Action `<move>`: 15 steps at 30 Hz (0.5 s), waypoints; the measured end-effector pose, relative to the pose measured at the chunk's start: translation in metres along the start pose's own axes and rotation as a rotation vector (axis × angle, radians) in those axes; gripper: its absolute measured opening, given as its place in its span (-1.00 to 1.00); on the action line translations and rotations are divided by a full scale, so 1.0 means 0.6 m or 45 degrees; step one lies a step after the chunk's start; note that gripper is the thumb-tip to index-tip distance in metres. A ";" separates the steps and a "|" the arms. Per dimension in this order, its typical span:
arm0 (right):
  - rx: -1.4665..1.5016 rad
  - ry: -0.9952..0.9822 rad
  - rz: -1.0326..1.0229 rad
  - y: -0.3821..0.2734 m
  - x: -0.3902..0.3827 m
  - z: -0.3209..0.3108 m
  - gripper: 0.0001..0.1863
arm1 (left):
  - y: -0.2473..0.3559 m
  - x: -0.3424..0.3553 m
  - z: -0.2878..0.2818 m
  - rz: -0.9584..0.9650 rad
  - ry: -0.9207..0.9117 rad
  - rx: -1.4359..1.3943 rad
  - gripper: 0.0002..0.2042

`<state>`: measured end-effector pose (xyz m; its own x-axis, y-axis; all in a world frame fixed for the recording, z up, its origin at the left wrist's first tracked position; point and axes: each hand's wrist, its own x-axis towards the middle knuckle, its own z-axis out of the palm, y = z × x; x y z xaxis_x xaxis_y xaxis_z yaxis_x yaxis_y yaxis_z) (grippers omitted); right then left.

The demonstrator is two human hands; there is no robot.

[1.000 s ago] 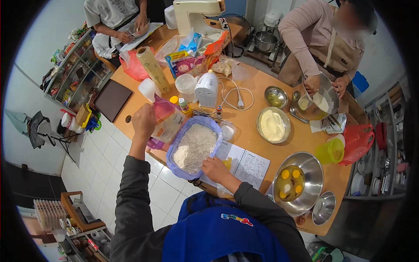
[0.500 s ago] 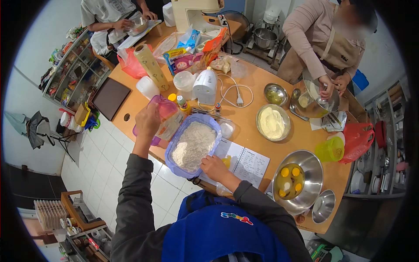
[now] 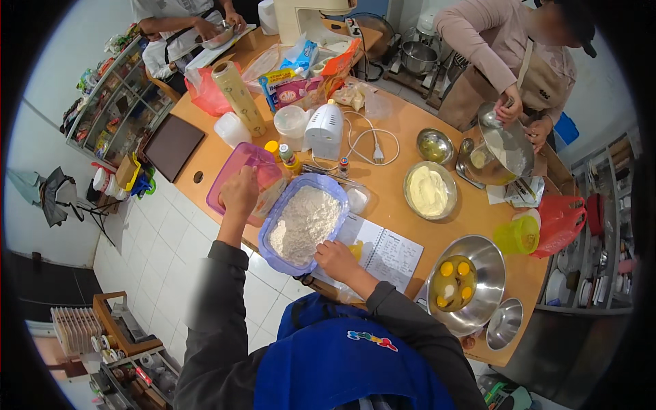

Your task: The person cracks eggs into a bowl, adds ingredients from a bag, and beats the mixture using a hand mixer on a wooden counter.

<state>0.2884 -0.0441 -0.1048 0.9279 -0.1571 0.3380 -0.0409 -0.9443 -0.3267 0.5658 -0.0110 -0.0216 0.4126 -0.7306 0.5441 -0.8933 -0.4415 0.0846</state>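
A lavender plastic tub (image 3: 266,240) heaped with white flour (image 3: 307,222) sits at the table's near edge. My right hand (image 3: 336,261) grips its near right rim, fingers curled. To the left, my left hand (image 3: 239,195) is closed at a translucent pink plastic container (image 3: 231,166) beside the tub; its fingertips are partly hidden. Beneath my right wrist lies an open spiral notebook (image 3: 391,254) with handwriting. At the right stands a steel bowl (image 3: 488,273) of cracked eggs (image 3: 456,281) with a small white mound among them.
Beyond are a hand mixer (image 3: 323,133) with its cord, a bowl of pale cream (image 3: 430,190), small bottles (image 3: 290,158) and a roll of film (image 3: 238,100). Far right, a person in a pink sleeve (image 3: 471,41) works over a metal bowl (image 3: 502,160); another person (image 3: 181,31) works far left.
My left hand has lowered slightly, and the pink container has shifted left and lies flatter. My right hand stays at the tub's rim. The person at right has moved their hands over the bowl.
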 end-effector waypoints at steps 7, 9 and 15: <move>-0.015 0.026 0.020 -0.003 -0.001 -0.002 -0.97 | 0.008 0.000 -0.028 -0.057 -0.125 -0.093 -0.72; -0.013 0.007 0.040 -0.002 -0.001 -0.003 -0.97 | 0.014 0.002 -0.039 -0.118 -0.182 -0.164 -0.71; -0.020 0.006 0.062 -0.005 -0.004 -0.003 -0.98 | 0.011 0.000 -0.063 -0.177 -0.212 -0.261 -0.67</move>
<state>0.2856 -0.0414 -0.1032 0.9230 -0.2045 0.3261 -0.0919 -0.9398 -0.3291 0.5530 0.0060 0.0106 0.5418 -0.7534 0.3726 -0.8367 -0.4410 0.3249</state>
